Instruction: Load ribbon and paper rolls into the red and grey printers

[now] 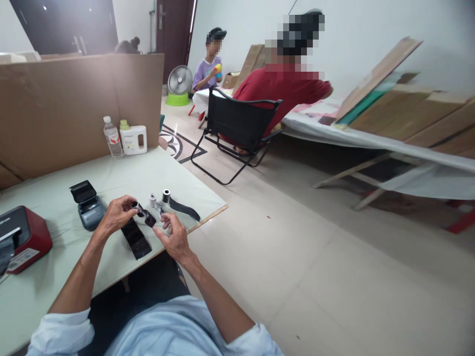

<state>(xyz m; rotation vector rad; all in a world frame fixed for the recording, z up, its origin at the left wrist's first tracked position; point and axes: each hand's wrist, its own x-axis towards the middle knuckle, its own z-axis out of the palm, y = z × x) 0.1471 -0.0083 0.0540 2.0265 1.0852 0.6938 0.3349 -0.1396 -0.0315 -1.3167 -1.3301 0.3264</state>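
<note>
My left hand pinches a small roll of glossy black ribbon above the table. At the ribbon's other end are the bent fingertips of my right hand; they appear to grip its edge. Below my hands a wider black strip lies flat near the table's front edge. Just beyond them are a small white roll and a roll with a dark unrolled tail. To the left of my left hand stands a small dark blue-grey label printer, its lid raised.
A red and black machine sits at far left. A water bottle and a white jug stand against a cardboard panel. Beyond are a black folding chair, two seated people, a fan and a long cloth-covered table.
</note>
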